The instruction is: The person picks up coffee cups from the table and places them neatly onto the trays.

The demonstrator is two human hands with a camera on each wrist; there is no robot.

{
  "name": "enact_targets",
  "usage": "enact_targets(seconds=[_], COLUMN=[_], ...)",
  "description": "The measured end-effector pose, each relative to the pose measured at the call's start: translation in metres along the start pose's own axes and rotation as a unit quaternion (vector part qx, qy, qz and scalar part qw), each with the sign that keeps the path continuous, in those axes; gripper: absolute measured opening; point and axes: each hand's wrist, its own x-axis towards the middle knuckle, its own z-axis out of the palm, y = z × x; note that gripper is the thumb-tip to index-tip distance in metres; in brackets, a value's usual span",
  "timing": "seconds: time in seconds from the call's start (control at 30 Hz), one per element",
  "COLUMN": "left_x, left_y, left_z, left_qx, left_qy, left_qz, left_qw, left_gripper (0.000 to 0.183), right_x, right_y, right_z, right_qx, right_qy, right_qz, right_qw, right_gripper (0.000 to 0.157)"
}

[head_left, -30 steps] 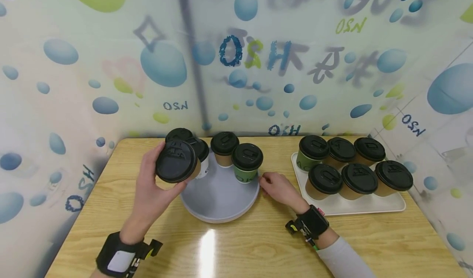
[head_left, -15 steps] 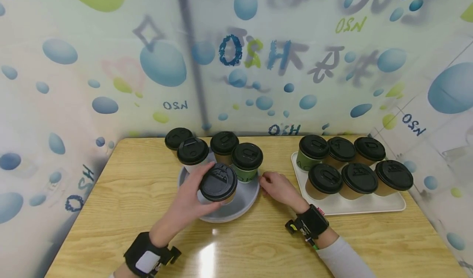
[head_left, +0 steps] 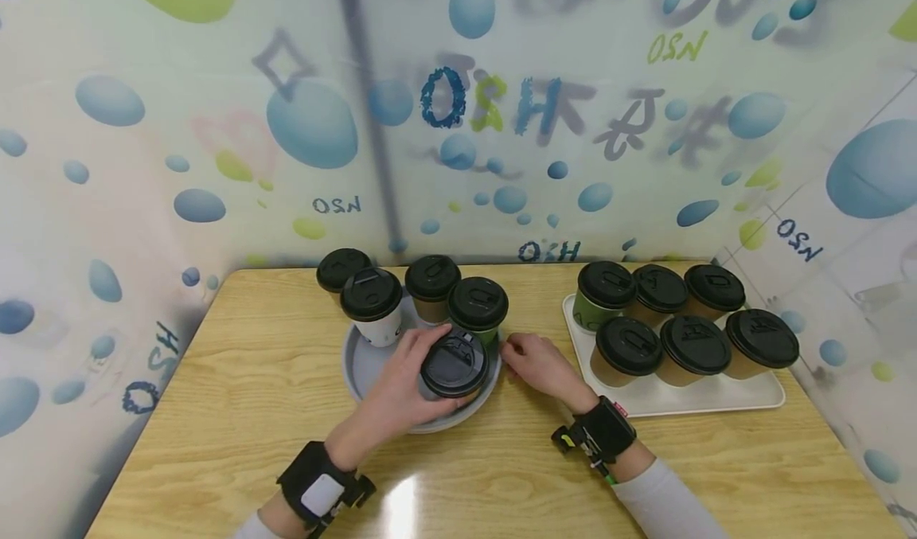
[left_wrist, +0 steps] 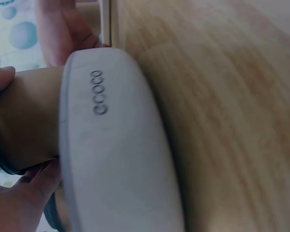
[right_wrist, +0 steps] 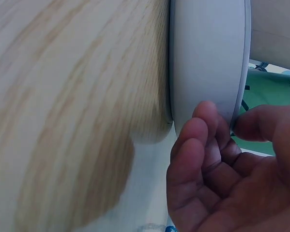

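My left hand (head_left: 404, 384) grips a brown paper coffee cup (left_wrist: 33, 116) by its sides, thumb and fingers round it, below the black lid (head_left: 454, 364). This cup is upright over the front right of a round grey tray (head_left: 365, 368); the rim hides its base, so I cannot tell whether it touches down. My right hand (head_left: 540, 364) pinches the tray's right rim, thumb on top and fingers curled against the side (right_wrist: 210, 58). On the tray stand a white cup (head_left: 378, 328), a brown cup (head_left: 433, 278) and a green cup (head_left: 478, 304), all black-lidded.
Another black-lidded cup (head_left: 343, 268) stands at the back left; its base is hidden. A rectangular white tray (head_left: 705, 402) on the right bears several brown and green lidded cups. A patterned wall covering (head_left: 458, 189) closes off the back of the wooden table (head_left: 251, 380).
My left hand has carried the brown cup rightward and down, from beside the white cup to the tray's front right. My right hand stays at the rim.
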Motion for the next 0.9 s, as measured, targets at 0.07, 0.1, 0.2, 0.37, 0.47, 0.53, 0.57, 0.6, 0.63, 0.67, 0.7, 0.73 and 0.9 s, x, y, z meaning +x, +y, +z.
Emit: enact_targets(seconds=[0.07,0.1,0.2,0.37,0.47,0.53,0.57,0.6,0.63,0.67,0.7,0.73,0.9], left_x=[-0.001,-0.001,-0.002,-0.003,-0.005,-0.008,-0.009,-0.011,-0.012,-0.013,-0.015,-0.016,-0.023], left_y=[-0.001,-0.002,-0.004,-0.004,-0.005,-0.006,-0.006,-0.006,-0.006,-0.006,-0.007,-0.007,-0.011], left_z=[0.003,0.004,0.006,0.005,0.003,0.000,-0.002,-0.005,-0.007,-0.010,-0.013,-0.016,-0.034], left_qx=[0.005,0.007,0.009,0.009,-0.002,-0.011,-0.018,-0.021,-0.025,-0.025,-0.019,-0.014,0.010], left_qy=[-0.004,-0.006,-0.009,-0.019,-0.024,-0.022,-0.020,-0.017,-0.012,-0.007,0.000,0.008,0.056], left_qz=[0.001,0.002,0.003,0.004,0.005,0.007,0.010,0.013,0.019,0.028,0.036,0.043,0.052], left_qw=[1.0000,1.0000,0.9999,0.9998,0.9997,0.9997,0.9996,0.9995,0.9994,0.9993,0.9992,0.9990,0.9970], left_gripper=[0.096,0.097,0.098,0.105,0.109,0.110,0.110,0.110,0.110,0.109,0.108,0.106,0.086], right_x=[0.000,0.000,0.001,0.003,0.005,0.007,0.008,0.008,0.009,0.010,0.011,0.012,0.017], right_y=[0.000,-0.001,0.000,0.001,0.001,0.002,0.002,0.002,0.002,0.002,0.003,0.003,0.003], right_z=[0.000,0.000,0.000,0.000,0.000,0.000,0.000,0.000,-0.001,-0.001,-0.002,-0.002,-0.004], right_qx=[-0.001,-0.002,-0.004,-0.004,-0.006,-0.008,-0.008,-0.008,-0.009,-0.008,-0.007,-0.006,-0.009], right_qy=[0.000,0.000,0.000,0.002,0.005,0.007,0.007,0.007,0.008,0.007,0.007,0.006,0.010], right_qz=[0.000,-0.001,-0.001,-0.004,-0.012,-0.015,-0.016,-0.017,-0.016,-0.015,-0.014,-0.014,-0.007], right_qw=[1.000,1.000,1.000,1.000,1.000,1.000,1.000,1.000,1.000,1.000,1.000,1.000,1.000], right_gripper=[0.033,0.033,0.033,0.034,0.033,0.032,0.031,0.031,0.031,0.031,0.031,0.031,0.033])
